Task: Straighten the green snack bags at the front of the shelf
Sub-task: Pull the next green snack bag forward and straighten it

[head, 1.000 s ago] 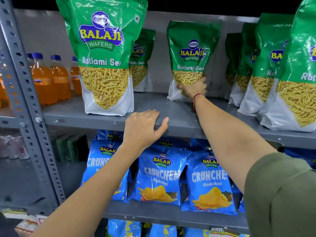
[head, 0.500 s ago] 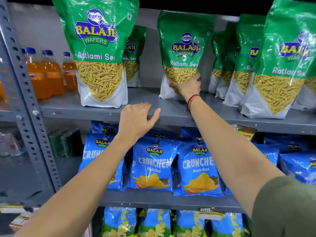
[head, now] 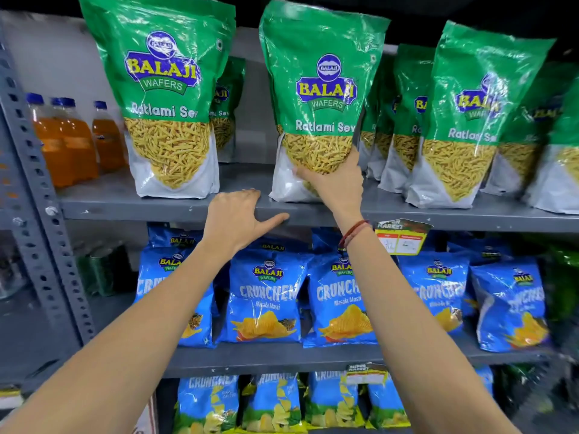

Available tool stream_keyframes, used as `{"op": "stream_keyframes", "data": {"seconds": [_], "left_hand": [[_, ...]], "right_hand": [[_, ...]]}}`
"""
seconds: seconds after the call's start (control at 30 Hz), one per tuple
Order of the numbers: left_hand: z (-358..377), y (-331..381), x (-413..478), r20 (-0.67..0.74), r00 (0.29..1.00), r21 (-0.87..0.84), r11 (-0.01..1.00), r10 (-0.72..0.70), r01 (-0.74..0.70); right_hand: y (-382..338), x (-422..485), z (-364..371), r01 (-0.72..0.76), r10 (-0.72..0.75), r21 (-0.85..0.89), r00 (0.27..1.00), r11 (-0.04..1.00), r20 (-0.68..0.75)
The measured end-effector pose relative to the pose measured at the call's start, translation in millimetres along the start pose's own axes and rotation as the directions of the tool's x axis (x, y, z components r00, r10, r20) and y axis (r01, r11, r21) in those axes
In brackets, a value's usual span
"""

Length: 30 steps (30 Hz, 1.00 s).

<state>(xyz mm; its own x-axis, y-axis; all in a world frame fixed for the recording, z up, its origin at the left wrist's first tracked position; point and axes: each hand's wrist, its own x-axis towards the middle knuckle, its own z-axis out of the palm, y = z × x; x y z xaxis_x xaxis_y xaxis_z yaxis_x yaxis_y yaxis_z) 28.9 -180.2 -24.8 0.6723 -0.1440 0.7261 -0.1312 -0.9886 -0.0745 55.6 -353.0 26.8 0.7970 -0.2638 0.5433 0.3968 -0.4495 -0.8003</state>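
Green Balaji Ratlami Sev bags stand on the grey upper shelf (head: 125, 203). The left front bag (head: 166, 98) stands upright near the shelf's front edge. My right hand (head: 333, 180) grips the lower part of the middle green bag (head: 319, 89), which stands close to the front edge. My left hand (head: 235, 219) rests on the shelf's front lip between those two bags, fingers curled over the edge, thumb out, holding nothing. A right front bag (head: 470, 120) stands upright with more green bags behind and beside it.
Orange drink bottles (head: 67, 142) stand at the shelf's left end behind a perforated grey upright (head: 37, 198). Blue Crunchem chip bags (head: 263, 296) fill the shelf below. A price tag (head: 402, 236) hangs off the upper shelf's edge.
My right hand has pulled the middle green bag forward from the back of the shelf to near the front edge. My left hand has stayed on the shelf lip.
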Motion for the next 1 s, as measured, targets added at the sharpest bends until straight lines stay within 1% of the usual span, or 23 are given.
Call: {"op": "stream_keyframes", "data": {"seconds": [0.27,0.37,0.47,0.53,0.6,0.67,1.0], "left_hand": [[-1,0,0,-0.002,1.0,-0.039,0.999,0.009,-0.01],[-1,0,-1,-0.015,1.0,-0.056,0.998,0.015,-0.016],[-1,0,0,-0.024,1.0,-0.051,0.999,0.015,-0.016],[0,0,0,-0.021,1.0,-0.047,0.999,0.011,-0.012],[1,0,0,-0.026,1.0,-0.051,0.999,0.012,-0.013],[1,0,0,-0.031,0.999,-0.052,0.999,0.012,-0.013],[1,1,0,-0.034,0.999,-0.05,0.999,0.002,-0.004]], "right_hand": [[-6,-25,-23,0.051,-0.051,0.025,0.999,0.998,0.008],[-6,-30,-27,0.077,-0.077,0.004,0.997,0.997,-0.003],[-5,-35,-27,0.169,-0.17,-0.023,0.983,0.985,-0.062],[-3,-38,-24,0.209,-0.21,-0.023,0.976,0.978,-0.055],[1,-39,-19,0.2,-0.2,-0.004,0.979,0.98,-0.028],[4,-40,-14,0.195,-0.195,0.001,0.98,0.981,-0.044],[2,-35,1,0.17,-0.191,-0.149,0.971,0.974,-0.144]]}}
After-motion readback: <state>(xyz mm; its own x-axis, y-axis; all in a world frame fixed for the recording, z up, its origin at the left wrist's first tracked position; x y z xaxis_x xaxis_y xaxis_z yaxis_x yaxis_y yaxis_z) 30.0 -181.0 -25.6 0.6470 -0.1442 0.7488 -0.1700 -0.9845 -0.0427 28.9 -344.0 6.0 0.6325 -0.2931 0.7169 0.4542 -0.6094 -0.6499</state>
